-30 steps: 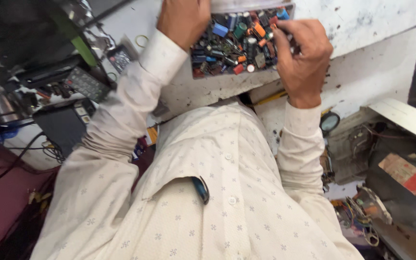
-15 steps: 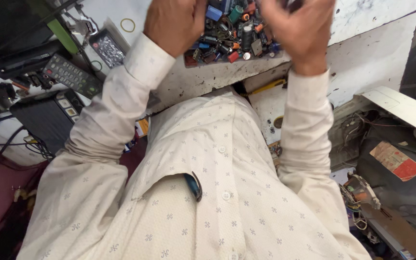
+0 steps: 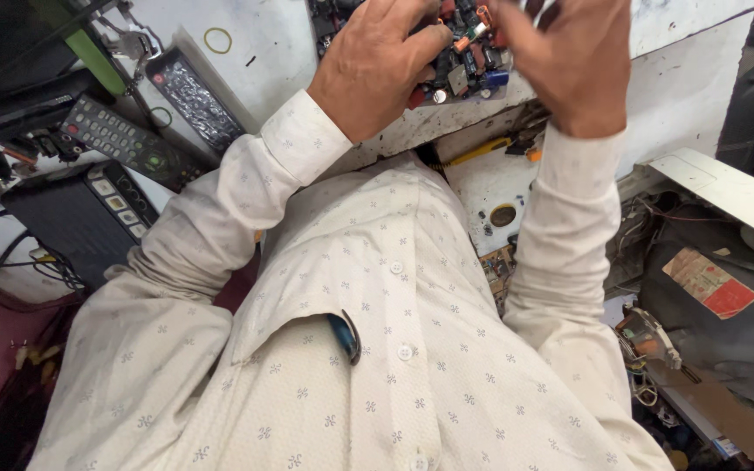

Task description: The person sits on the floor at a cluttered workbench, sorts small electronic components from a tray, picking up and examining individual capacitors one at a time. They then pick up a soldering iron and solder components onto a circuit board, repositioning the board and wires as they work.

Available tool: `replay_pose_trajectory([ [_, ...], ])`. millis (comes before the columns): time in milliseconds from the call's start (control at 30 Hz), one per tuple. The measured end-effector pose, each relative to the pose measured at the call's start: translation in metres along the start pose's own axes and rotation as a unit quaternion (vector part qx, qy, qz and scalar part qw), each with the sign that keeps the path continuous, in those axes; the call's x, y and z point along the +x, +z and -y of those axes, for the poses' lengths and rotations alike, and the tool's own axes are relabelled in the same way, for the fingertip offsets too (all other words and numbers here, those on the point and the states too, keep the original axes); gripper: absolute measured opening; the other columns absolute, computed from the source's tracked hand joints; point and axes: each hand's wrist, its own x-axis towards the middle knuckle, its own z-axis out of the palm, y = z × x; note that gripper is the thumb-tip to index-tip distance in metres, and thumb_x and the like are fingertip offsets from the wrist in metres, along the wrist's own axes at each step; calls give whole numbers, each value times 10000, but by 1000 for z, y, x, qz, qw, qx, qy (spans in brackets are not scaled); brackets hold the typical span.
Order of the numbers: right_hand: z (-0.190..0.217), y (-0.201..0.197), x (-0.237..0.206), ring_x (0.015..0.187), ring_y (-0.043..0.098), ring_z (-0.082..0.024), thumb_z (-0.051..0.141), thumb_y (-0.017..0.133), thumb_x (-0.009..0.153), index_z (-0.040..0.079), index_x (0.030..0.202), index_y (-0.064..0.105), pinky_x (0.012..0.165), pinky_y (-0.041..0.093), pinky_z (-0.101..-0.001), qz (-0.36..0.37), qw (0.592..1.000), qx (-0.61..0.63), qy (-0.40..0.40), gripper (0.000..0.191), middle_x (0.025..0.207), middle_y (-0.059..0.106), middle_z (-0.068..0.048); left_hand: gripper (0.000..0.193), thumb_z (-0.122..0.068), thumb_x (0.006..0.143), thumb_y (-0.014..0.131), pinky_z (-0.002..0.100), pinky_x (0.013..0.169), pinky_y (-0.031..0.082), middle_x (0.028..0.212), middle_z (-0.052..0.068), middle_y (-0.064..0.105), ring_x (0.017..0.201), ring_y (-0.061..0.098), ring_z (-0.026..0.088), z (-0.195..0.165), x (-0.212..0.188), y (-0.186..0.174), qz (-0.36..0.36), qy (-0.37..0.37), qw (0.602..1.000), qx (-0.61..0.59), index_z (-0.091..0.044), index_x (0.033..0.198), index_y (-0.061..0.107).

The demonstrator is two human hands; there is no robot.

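White patterned cloth fills the lower frame: the person's shirt (image 3: 394, 366), with a dark pen clip (image 3: 346, 336) poking from the breast pocket at centre. Both sleeves run up toward the top edge.

At upper centre the left hand (image 3: 377, 65) lies knuckles-up on a heap of small electronic parts (image 3: 464, 61), red, blue, orange and black, its fingers curled down into the pile. The right hand (image 3: 569, 61), at upper right, hovers over the same heap with fingers bent inward; whether it pinches a part I cannot tell, since its tips are blurred and cut by the frame. Picking through such a pile probably goes best with slow fingertip raking, the left hand steadying the heap near the bench edge so nothing rolls off.

The heap rests on a white, scuffed workbench (image 3: 281, 52). To the left on it lie a slim remote control (image 3: 194, 96), a second grey remote (image 3: 119, 139) and a black set-top box (image 3: 80, 218) at the left edge. Below the bench edge, right of centre, a yellow-handled tool (image 3: 482, 150) shows. At far right stands an opened appliance casing (image 3: 717, 296) amid wires.
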Motion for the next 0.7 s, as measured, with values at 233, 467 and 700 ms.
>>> replay_pose_trajectory([
  [233,16,5,-23,979,669,-231,-46,800,980,-1,1121,738,877,539,-376,21,999,36,-10,160,1060,652,-106,397,-6,836,800,455,1072,484,1319,134,546,1271,552,339,2,-1,3,3,-2,1000,-13,-31,1190,620],
  [467,16,20,-27,1058,586,-293,-40,807,960,43,1160,758,913,504,-422,50,996,-65,-41,223,1032,563,-112,441,11,811,811,452,1029,486,1296,131,551,1206,546,355,-1,-2,-7,16,-2,1000,-12,-31,1193,598],
  [700,15,19,-20,913,583,-150,-30,750,949,2,1084,707,755,493,-312,16,983,174,51,145,1086,583,-71,390,-24,874,840,435,996,485,1190,109,572,1143,547,342,-9,-14,-20,16,-22,995,-96,-24,1157,572],
])
